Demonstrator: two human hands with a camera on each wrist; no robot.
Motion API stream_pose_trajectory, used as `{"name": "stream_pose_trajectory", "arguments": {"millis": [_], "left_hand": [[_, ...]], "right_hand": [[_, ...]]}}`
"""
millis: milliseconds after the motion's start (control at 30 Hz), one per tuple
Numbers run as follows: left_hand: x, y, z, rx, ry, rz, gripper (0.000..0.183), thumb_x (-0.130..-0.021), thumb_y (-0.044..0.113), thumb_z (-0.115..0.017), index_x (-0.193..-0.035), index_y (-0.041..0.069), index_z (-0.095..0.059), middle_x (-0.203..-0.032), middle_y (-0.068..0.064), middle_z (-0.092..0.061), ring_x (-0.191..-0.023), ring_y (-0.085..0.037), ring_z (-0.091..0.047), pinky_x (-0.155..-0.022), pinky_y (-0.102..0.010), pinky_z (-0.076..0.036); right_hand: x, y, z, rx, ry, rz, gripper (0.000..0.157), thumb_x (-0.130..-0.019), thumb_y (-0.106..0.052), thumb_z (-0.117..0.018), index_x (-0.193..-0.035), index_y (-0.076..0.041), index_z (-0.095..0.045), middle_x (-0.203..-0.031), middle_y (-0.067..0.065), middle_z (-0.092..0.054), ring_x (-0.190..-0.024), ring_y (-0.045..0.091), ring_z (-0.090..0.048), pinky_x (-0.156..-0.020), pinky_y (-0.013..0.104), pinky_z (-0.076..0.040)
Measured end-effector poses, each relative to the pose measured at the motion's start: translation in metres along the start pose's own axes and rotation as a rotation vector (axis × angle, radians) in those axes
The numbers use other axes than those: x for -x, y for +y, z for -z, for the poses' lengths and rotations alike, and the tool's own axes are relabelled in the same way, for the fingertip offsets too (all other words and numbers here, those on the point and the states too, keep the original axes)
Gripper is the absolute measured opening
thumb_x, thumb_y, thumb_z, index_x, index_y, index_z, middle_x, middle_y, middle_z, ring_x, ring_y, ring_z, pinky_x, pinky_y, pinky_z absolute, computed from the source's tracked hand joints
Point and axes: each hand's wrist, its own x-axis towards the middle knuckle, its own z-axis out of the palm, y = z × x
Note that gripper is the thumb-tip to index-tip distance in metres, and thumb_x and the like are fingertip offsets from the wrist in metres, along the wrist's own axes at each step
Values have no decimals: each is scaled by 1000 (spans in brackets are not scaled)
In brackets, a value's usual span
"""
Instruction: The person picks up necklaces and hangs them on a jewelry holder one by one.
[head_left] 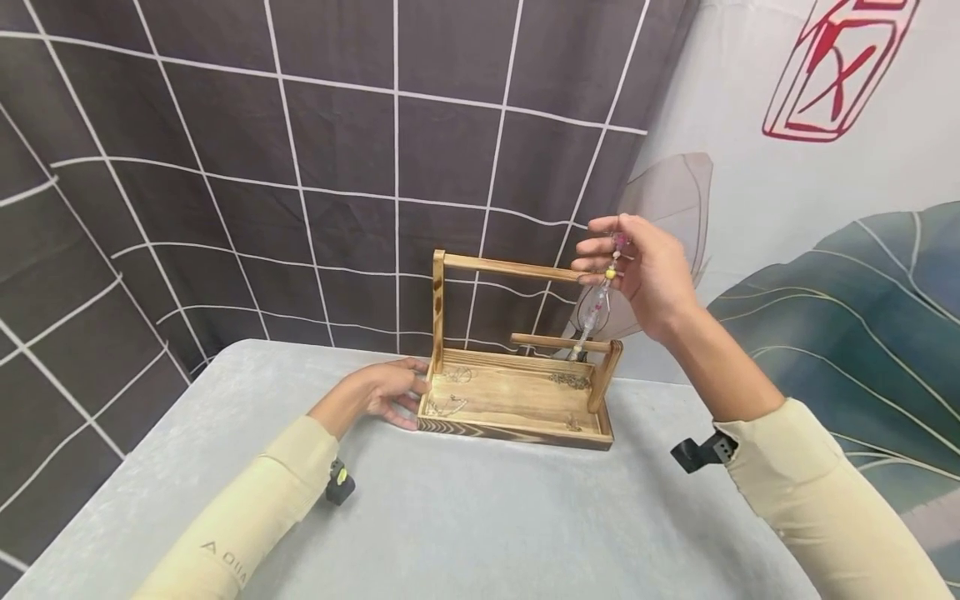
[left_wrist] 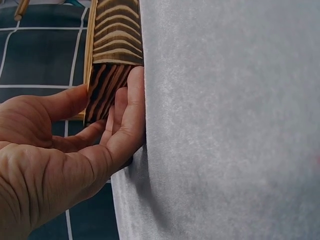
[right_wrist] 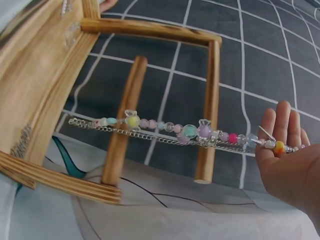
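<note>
The right grip (head_left: 651,271) is clamped on the upper end of a beaded strand (head_left: 611,273), its other fingers stretched out; the exact pinch is hard to make out, since the hand hides part of it. The strand hangs below that grip, its pastel beads clear in the right wrist view but small and smeared in the head view, where a faint clear loop around them cannot be sorted out. A silver chain (right_wrist: 162,140) runs alongside the beads. Seen from the right wrist, the strand crosses both the tall bar (head_left: 510,267) and the short bar (head_left: 558,341) below the grip; whether it touches either, I cannot tell. The fingers cover the tall bar's right end in the head view.

The left grip (head_left: 390,387) is closed round the near end of the wooden tray (head_left: 513,396), thumb at the rim; the tray hides some of its fingertips. The tray sits on the counter (head_left: 480,517), to the right of this grip. Inside it, a dark chain heap (head_left: 570,381) lies farthest from the left grip, too small to separate into links. Above and right of the right grip, a red mark (head_left: 832,75) is cut off by the top edge.
</note>
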Motion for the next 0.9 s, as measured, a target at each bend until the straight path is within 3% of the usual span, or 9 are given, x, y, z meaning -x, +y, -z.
{"name": "stream_pose_trajectory", "arguments": {"millis": [433, 633, 900], "left_hand": [[-2, -4, -1, 16, -13, -2, 63, -115, 8, -54, -173, 6, -29, -120, -20, -71, -111, -34, -74, -99, -57, -73], [-4, -5, 0, 22, -6, -7, 62, -116, 8, -54, -172, 7, -30, -118, -19, -71, -109, -33, -74, -97, -57, -74], [-5, -4, 2, 30, -2, -4, 63, -115, 8, -55, -173, 8, -30, -118, -19, -71, -111, -34, -74, -100, -59, -73]], "right_hand": [[-17, -17, 8, -82, 118, 82, 36, -119, -20, -50, -109, -4, -80, -102, 4, -71, -82, 20, -80, -74, 31, -73], [-26, -24, 18, -81, 183, 79, 36, -117, -22, -52, -104, -4, -80, -116, 5, -67, -83, 19, -78, -68, 30, -71], [-34, -30, 23, -10, 252, 108, 36, -117, -23, -52, -106, -3, -81, -137, 5, -58, -81, 15, -73, -51, 21, -59]]}}
